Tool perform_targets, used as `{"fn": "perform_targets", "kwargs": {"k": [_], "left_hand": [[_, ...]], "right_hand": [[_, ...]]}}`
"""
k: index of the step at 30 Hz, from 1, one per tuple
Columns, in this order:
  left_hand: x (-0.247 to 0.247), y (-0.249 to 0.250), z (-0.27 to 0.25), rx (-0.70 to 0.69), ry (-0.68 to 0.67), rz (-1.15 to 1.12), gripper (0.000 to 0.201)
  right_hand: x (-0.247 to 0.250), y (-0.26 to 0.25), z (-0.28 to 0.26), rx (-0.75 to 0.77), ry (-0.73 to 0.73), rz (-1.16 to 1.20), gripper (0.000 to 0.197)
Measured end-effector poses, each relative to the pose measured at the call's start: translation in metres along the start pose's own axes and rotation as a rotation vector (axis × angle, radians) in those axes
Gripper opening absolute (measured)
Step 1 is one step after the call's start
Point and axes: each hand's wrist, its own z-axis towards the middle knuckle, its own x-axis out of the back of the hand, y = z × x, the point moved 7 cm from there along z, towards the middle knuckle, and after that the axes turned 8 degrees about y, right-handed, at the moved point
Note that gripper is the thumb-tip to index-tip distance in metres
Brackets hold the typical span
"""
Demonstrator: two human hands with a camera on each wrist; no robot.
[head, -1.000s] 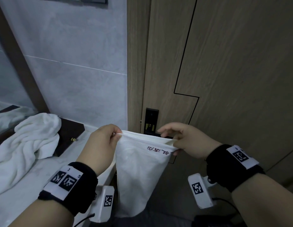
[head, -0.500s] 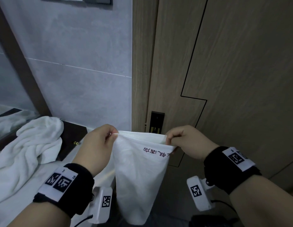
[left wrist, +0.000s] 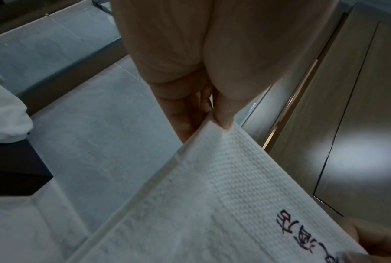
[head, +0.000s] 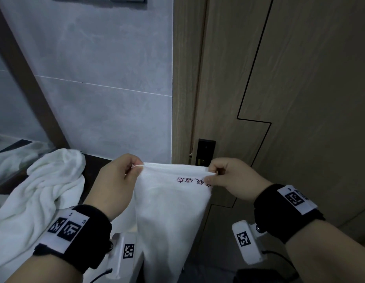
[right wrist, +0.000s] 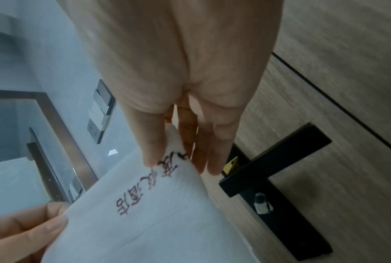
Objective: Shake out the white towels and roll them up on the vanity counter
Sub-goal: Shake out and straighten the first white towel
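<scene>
White towel in hand: small waffle-weave hand towel held up by its top hem, hanging off the counter's end in front of the door, dark red embroidered characters just under the hem!
Left hand: left hand has thumb and curled fingers nipped tight on the left corner; the left wrist view shows the thumb tip pressed on the hem.
Right hand: right hand pinches the right corner, thumb over the stitched lettering, the other fingers loosely extended behind the cloth in the right wrist view.
Change: hem pulled tauter and flatter than a second ago, and there's more gap between the hands, both still clamped on their corners; the characters read more fully now, and the view has lifted a touch.
Second towel: thick white terry towel lies crumpled on the vanity counter, left of the held one, well apart from it.
Surface: pale counter top with a dark brown raised block at the back, the terry towel draped against it.
Room: grey tiled wall behind, mirror in a brown frame at far left, wood-grain door on the right with a black lever handle and a black strike plate on the door frame.
Wrists: black bands with square-coded white tags on both.
</scene>
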Motion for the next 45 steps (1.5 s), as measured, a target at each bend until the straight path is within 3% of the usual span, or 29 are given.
{"fn": "perform_targets", "kwargs": {"k": [15,25,31,40,45], "left_hand": [[0.021,-0.025,0.0,-0.017,0.002,0.015,0.021],[0.031,-0.031,-0.024,0.053,0.073,-0.057,0.02],[0.037,-0.036,-0.044,0.171,0.117,-0.099,0.019],[0.033,-0.034,-0.085,0.355,0.299,-0.069,0.023],[0.032,-0.041,-0.11,0.514,0.254,-0.133,0.047]], "right_hand": [[-0.027,-0.01,0.016,0.003,0.122,0.351,0.018],[-0.05,-0.013,0.019,-0.004,0.096,0.323,0.023],[-0.059,-0.018,0.025,0.04,0.044,0.311,0.022],[-0.067,-0.023,0.02,0.085,-0.034,0.381,0.018],[-0.081,-0.011,0.014,0.058,-0.105,0.433,0.013]]}}
